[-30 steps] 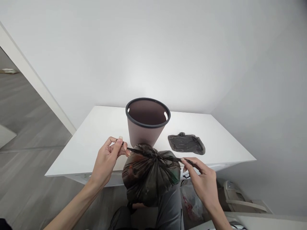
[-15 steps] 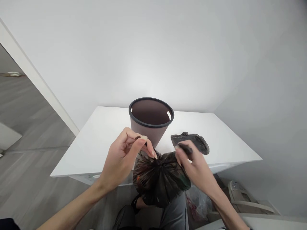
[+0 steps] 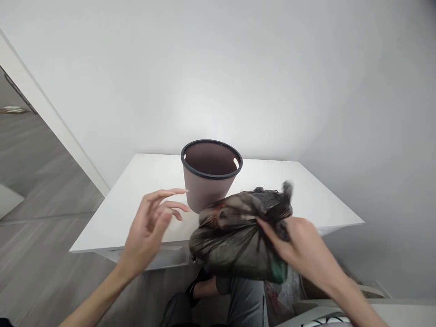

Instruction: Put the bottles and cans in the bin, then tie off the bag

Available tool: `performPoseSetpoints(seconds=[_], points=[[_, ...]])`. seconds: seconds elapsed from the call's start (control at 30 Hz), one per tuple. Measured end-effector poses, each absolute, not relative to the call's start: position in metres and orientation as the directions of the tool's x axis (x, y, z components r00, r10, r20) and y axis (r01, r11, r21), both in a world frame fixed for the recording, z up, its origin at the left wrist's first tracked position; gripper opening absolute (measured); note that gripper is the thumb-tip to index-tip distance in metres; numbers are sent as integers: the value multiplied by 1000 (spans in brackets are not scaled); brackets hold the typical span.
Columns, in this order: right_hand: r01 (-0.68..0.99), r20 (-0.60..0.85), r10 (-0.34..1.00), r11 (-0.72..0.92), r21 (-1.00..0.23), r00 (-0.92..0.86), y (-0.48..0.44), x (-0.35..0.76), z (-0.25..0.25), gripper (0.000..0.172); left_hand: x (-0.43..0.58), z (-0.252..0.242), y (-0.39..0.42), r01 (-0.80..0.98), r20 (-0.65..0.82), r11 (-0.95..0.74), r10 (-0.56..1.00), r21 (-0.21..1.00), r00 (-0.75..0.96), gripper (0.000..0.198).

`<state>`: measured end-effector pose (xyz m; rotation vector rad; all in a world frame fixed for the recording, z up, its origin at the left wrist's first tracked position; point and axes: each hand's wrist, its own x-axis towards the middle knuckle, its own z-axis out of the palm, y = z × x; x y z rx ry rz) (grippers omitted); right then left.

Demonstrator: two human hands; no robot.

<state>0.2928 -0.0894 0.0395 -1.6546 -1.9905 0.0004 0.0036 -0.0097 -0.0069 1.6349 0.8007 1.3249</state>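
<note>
"Black, thin plastic. In the head view, where is that full bag (image 3: 235, 259)?"

"Up in the air, in front of the bin (image 3: 204, 193), by the near edge of the table (image 3: 146, 181) and above the person's legs (image 3: 247, 297). The right hand (image 3: 301, 240) has its grip clenched around the gathered neck."

"And the left hand (image 3: 150, 227)?"

"Its grip is released: fingers spread, nothing in them, near the side of the bin."

"How far along does it look?"

"The closing seems done, I'd judge. The neck is drawn tight and twisted ends stick up by the hand, though blur hides any knot. As for what's left, the full bag is not set down, and no bag covers the bin's rim (image 3: 211, 176). A flat bag (image 3: 269, 196) lies on the table, partly hidden."

"What does the full one look like?"

"Lumpy and tilted, with creases fanning out from the neck. A green patch shows through at the lower right, reddish-brown ones at the upper left. I can't tell what's inside."
</note>
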Motion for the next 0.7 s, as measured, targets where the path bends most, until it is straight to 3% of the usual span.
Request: performPoseSetpoints(seconds=[0.1,0.2,0.3,0.4,0.5,0.7], points=[[937,462,876,33,-348,141,-90,334,34,48,-33,-53,26,230,280,-285,958,930,56,42],[957,458,858,-118,-264,232,-67,380,23,51,-62,-98,53,460,152,-159,987,874,52,56],[958,437,853,-240,-155,284,-20,420,6,54,-75,-125,66,508,119,-131,991,851,56,59],[956,417,860,-268,-119,294,36,443,-13,57,-76,-134,70,489,117,-120,992,864,36,54],[944,413,851,-266,-194,324,83,454,-31,59,-75,-136,72,469,119,-112,993,876,16,52],[855,408,820,-176,-487,401,140,465,-65,56,-74,-144,76,492,130,-108,991,864,-11,49]])
